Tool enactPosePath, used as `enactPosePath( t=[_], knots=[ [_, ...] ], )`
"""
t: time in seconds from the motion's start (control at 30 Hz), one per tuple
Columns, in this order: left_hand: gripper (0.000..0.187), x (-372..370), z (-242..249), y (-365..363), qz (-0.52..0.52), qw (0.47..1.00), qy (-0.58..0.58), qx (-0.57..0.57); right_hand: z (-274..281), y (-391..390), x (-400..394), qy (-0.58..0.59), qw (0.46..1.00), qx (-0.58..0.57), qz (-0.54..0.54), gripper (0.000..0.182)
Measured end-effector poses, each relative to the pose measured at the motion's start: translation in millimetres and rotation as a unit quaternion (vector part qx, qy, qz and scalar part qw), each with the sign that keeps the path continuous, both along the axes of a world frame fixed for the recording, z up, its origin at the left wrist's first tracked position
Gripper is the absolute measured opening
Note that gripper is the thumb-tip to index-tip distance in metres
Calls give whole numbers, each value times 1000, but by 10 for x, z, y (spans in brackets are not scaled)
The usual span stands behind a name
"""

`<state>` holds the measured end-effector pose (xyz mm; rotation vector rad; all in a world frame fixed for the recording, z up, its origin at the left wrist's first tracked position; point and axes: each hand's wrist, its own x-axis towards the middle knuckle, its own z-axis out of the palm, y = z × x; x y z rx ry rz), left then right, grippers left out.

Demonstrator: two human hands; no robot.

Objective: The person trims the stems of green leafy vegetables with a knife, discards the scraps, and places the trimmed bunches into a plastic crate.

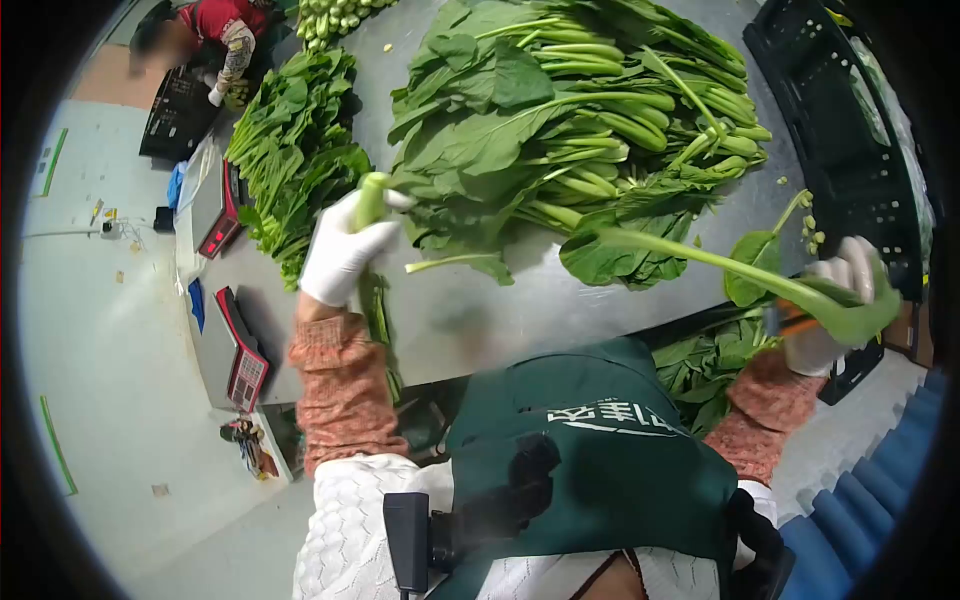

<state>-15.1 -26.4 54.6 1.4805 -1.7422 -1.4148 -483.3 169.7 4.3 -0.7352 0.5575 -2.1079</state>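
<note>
My left hand (345,245), in a white glove, is closed around the green stalk end of a leafy vegetable (371,200) above the near left part of the table. Out to the right, my gloved right hand (835,310) grips a single leaf (725,262) whose long stalk points left. An orange and black object (790,319) shows at the same hand, too blurred to name. Between and beyond my hands lies a large pile of leafy greens (590,130) with thick pale stalks. A loose stalk (450,263) lies near my left hand.
More greens (295,140) lie on the metal table (430,330) at left, beside red-edged scales (243,365). A black crate (850,150) stands at right. Another person in a red top (225,25) is at the far left. Greens (705,370) sit below the table's near edge.
</note>
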Motion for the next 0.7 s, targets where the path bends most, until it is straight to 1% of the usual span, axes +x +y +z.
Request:
enactPosePath(
  t=[0.03,0.07,0.1,0.13,0.17,0.2,0.23,0.27,0.3,0.33,0.37,0.4,0.43,0.47,0.5,0.53,0.57,0.6,0.63,0.67,0.7],
  knots=[
    [24,202,14,15,47,997,-42,-47,119,217,-142,-2,978,127,-167,34],
    [23,393,-3,36,109,989,-78,-55,-5,583,-607,117,961,177,-178,33],
    [21,624,-76,63,153,979,-119,-62,-7,836,-794,167,933,228,-221,31],
    [25,1050,-312,48,148,963,-201,-101,-6,1084,-976,214,898,281,-262,30],
    [30,1399,-598,55,139,939,-281,-140,-15,1325,-1081,311,817,368,-316,29],
    [36,1485,-772,161,140,913,-342,-176,-11,1545,-1162,394,714,453,-361,29],
    [42,1525,-930,291,136,882,-397,-212,-10,1623,-1167,378,694,469,-394,30],
    [51,1522,-1139,375,160,856,-471,-140,-22,1618,-1123,304,737,443,-410,32],
    [72,1467,-1299,428,180,852,-488,-50,-27,1583,-1039,206,793,393,-418,34],
    [96,1810,-1810,507,154,882,-432,-109,-25,1498,-955,140,830,373,-391,37],
    [112,1643,-1853,574,179,867,-463,-38,-50,1451,-973,250,786,494,-275,30],
    [115,1672,-2036,632,164,861,-480,-29,-75,1408,-995,383,711,570,-150,25],
    [116,1786,-2254,696,147,861,-482,-66,-262,1249,-852,508,618,582,-145,25],
    [117,1726,-2203,675,171,857,-486,-25,-443,1089,-704,619,509,579,-151,28],
    [116,1676,-2156,672,169,827,-536,-23,-354,842,-356,696,336,619,-139,30],
    [112,1687,-2102,668,159,826,-534,-83,-498,749,-232,723,410,514,-210,30],
    [109,1674,-2052,633,151,822,-531,-143,-467,538,-35,664,501,524,-185,29],
    [104,1596,-1978,574,167,848,-474,-167,-657,449,27,579,635,493,-137,33],
    [99,1522,-1900,502,180,870,-416,-192,-602,251,260,527,696,478,-100,36],
    [83,1446,-1854,431,154,877,-392,-230,-546,39,419,598,661,445,-87,38],
    [80,1349,-1814,359,134,886,-364,-253,-829,75,309,513,734,436,-84,40]
  ],
)
